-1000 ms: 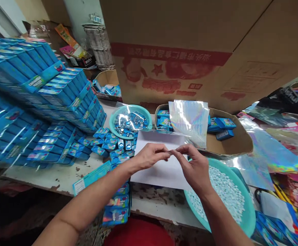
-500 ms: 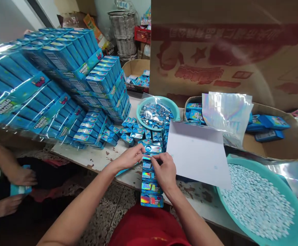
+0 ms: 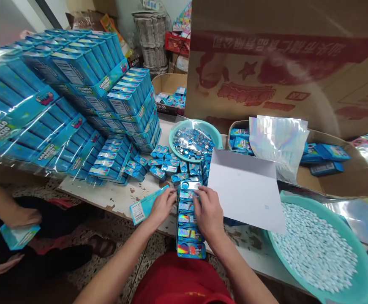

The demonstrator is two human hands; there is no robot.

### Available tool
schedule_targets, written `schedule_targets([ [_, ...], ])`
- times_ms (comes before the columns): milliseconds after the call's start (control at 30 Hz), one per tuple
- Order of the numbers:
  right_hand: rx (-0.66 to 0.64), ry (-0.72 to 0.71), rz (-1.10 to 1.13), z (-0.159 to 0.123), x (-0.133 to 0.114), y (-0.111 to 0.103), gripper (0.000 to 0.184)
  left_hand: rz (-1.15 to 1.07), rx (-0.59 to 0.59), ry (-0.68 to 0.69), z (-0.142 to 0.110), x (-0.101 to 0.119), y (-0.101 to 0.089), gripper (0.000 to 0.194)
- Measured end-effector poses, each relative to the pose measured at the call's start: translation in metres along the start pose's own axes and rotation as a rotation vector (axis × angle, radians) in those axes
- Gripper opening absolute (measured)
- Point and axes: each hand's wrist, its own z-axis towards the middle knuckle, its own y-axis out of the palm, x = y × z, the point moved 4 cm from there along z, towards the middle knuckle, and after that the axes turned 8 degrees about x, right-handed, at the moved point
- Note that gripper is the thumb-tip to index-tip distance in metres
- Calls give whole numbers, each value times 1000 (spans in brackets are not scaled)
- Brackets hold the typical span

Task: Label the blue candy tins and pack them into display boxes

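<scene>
Tins (image 3: 185, 219) in row, partly hidden by right hand (image 3: 210, 211); left hand (image 3: 164, 205) beside far end; blurred, can't tell either grip

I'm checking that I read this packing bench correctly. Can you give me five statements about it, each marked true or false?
1. The right hand is at the row of small blue boxes. True.
2. The large turquoise basin holds pale pieces. True.
3. The row of small blue boxes stands inside the large turquoise basin. False: it stands outside, left of the white sheet.
4. Both hands are in the pale pieces. False: the left hand is beside the row.
5. A co-worker's hand holds a light-blue box. True.
</scene>
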Motion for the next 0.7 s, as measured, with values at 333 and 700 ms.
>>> schedule_targets([
  [333, -175, -262, -242, -21, -8, 9, 36, 170, -225, -62, -29, -8, 9, 69],
  [700, -137, -232, -64, -8, -6, 23, 28, 235, 235, 626, 75, 222, 9, 37],
])
